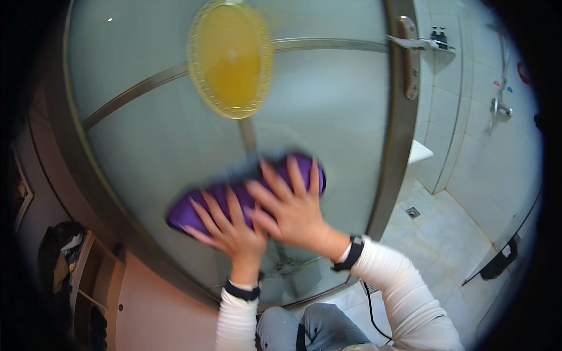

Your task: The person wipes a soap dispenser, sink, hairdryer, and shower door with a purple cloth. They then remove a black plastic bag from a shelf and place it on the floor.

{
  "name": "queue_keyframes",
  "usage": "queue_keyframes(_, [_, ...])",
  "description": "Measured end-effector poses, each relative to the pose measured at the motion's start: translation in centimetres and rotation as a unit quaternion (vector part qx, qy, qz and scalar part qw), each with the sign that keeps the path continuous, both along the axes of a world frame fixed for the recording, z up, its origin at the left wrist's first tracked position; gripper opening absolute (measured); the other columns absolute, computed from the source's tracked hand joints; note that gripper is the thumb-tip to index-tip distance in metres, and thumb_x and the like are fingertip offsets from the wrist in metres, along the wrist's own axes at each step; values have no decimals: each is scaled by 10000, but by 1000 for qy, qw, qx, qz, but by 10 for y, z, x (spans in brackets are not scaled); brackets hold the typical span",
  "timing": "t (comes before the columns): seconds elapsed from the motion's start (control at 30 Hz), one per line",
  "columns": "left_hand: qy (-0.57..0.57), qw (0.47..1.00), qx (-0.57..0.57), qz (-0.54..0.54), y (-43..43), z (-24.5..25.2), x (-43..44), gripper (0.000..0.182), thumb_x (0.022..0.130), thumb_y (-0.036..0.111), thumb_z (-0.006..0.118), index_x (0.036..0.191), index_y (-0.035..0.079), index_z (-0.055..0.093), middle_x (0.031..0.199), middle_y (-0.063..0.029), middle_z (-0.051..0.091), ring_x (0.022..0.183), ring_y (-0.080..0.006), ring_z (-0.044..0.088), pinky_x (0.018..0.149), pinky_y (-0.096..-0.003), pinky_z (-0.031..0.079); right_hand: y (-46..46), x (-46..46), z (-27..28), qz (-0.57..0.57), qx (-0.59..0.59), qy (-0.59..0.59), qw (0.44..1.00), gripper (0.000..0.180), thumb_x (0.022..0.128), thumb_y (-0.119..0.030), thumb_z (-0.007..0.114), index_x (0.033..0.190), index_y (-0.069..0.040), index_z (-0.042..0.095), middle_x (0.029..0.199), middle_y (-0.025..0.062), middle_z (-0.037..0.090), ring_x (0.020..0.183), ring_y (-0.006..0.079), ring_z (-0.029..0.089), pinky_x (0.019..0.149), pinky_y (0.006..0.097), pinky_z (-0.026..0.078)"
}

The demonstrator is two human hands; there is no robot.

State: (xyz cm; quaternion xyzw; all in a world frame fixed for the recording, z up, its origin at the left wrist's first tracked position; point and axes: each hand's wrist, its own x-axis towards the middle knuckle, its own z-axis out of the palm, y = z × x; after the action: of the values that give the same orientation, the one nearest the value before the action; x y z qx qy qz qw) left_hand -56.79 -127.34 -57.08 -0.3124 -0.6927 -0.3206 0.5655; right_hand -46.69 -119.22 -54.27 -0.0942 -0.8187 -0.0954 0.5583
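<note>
My left hand and my right hand lie side by side on an elongated purple pad with a dark edge. Both palms face the pad, with the fingers spread over it. It is held slantwise against the frosted glass door, its right end higher than its left. Motion blurs the pad's upper edge, and its underside is hidden. Above it on the glass is a yellow oval plaque with an ornate rim, its details blurred.
A metal handle sits on the door's right frame. Beyond are a tiled shower area with a wall mixer tap, a corner shelf with pump bottles and a floor drain. A black cable runs near my knees. Lower left, clothing lies by a wooden cabinet.
</note>
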Motion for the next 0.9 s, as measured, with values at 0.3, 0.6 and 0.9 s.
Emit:
queue_keyframes(0.3, [49, 989, -103, -97, 63, 58, 62, 667, 721, 481, 668, 1300, 170, 553, 1465, -36, 416, 1388, -237, 317, 1037, -694, 86, 88, 62, 57, -77, 63, 96, 990, 422, 877, -386, 545, 1199, -117, 590, 1471, 114, 385, 1346, 395, 306, 1071, 580, 159])
queue_keyframes(0.6, [108, 972, -122, -169, 91, 18, 101, 528, 707, 338, 656, 1197, 144, 623, 1409, -42, 482, 1376, -185, 343, 1081, -627, 143, 103, 92, -2, -56, 0, 102, 993, 486, 859, -321, 560, 1166, 56, 549, 1392, 296, 403, 1288, 482, 366, 1082, 534, 262])
queue_keyframes(0.9, [31, 945, -181, -271, 108, 48, 138, 867, 693, 394, 742, 1403, 36, 399, 1506, -164, 308, 1440, -260, 203, 1107, -608, 6, 146, 135, 62, -108, 112, 69, 985, 405, 859, -288, 578, 1140, 5, 584, 1420, 144, 444, 1342, 354, 354, 1105, 490, 244])
